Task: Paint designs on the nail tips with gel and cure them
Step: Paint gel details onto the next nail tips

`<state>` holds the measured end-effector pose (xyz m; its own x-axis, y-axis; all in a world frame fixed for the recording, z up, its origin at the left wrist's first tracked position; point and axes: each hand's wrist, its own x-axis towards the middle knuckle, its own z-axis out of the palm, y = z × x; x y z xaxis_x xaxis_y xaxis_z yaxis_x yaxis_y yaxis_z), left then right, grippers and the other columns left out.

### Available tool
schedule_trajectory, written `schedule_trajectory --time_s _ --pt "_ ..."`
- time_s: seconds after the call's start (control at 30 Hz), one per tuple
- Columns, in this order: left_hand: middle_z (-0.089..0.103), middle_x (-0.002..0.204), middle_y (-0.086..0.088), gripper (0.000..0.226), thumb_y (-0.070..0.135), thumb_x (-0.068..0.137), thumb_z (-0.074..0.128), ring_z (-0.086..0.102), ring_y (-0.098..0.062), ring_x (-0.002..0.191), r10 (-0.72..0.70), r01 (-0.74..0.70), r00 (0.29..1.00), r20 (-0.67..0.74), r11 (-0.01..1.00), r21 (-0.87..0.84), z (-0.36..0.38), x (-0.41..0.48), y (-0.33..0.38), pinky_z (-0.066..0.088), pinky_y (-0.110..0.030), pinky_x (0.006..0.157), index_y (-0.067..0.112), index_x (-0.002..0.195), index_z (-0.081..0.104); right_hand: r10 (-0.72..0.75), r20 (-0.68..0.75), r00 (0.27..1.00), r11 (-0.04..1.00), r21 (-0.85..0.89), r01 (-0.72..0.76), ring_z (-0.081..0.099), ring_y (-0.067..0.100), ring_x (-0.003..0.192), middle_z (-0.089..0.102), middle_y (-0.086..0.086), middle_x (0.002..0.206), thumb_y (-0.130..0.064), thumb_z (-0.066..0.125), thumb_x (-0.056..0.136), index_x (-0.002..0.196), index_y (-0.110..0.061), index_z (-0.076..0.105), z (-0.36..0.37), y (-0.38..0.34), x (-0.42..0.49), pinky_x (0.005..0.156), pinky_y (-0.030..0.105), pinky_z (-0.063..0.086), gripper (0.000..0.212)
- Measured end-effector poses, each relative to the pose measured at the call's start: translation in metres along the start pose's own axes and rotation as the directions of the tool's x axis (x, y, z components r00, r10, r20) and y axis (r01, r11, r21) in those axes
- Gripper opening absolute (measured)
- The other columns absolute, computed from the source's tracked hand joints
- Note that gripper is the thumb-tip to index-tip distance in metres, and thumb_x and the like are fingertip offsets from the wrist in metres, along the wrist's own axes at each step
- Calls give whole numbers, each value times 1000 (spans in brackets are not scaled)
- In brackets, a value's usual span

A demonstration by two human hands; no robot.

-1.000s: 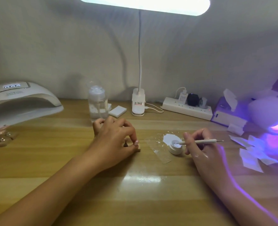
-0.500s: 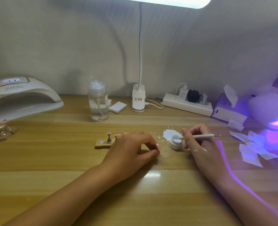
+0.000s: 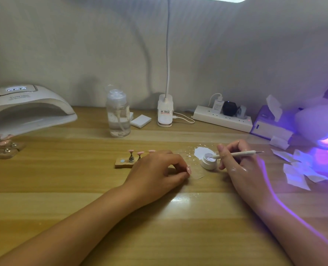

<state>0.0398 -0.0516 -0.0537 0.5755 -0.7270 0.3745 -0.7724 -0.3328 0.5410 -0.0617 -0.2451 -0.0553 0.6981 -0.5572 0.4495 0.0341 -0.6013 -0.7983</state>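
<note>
right hand (image 3: 242, 166) grip clamped on dotting pen (image 3: 238, 154), tip dipped in gel pot (image 3: 208, 162). left hand (image 3: 157, 169) curled on counter (image 3: 63, 189) beside pot (pinching anything? cannot tell). nail tips (image 3: 131, 151) on stand (image 3: 123, 163) just behind left hand. risks: overloaded pen dripping gel on the way over, left knuckles nudging stand.

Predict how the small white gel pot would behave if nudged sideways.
Squat and wide, the gel pot probably slides rather than tips. It looks small and light, and the table is glossy, so it may skid easily. It stands open, so gel could smear.
</note>
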Motion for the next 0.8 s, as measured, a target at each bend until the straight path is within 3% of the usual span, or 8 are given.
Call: schedule_trajectory --time_s 0.27,0.37,0.53,0.63,0.8 --pt "59 79 22 2 39 86 69 50 12 64 11 -11 1000 11 1000 -17 0 -1 -1 50 -34 73 39 87 71 -21 -49 999 1000 10 21 51 1 49 67 -12 61 -39 57 99 78 -20 53 0 -2 -1 51 13 37 28" --pt "64 84 20 4 34 85 72 49 16 65 13 -12 1000 19 998 -58 -1 -1 -2 43 -28 65 37 87 70 -6 -47 999 998 69 10 52 8 50 71 -6 66 -39 55 101 81 -23 55 -1 -5 -3 55 31 44 25" --pt "67 88 20 8 31 84 73 48 17 64 19 -18 1000 19 997 -72 -1 -1 -1 37 -25 61 37 86 68 6 -9 1000 995 102 -5 57 9 51 72 -2 66 -37 61 97 77 -22 58 0 -9 -5 52 27 45 26" --pt "67 88 21 7 33 85 72 48 18 66 15 -14 1000 24 998 -54 -1 -1 -1 35 -23 62 37 87 68 40 -50 998 977 211 -28 56 7 47 70 3 64 -35 69 92 80 -13 57 -3 -16 -4 45 17 43 28" --pt "64 84 27 8 38 86 70 47 21 69 1 -1 1000 5 1000 -19 1 0 -1 33 -19 63 40 84 64 247 -9 969 847 488 -212 59 9 47 72 4 67 -34 68 92 89 -14 60 -1 -31 -7 39 17 42 22"
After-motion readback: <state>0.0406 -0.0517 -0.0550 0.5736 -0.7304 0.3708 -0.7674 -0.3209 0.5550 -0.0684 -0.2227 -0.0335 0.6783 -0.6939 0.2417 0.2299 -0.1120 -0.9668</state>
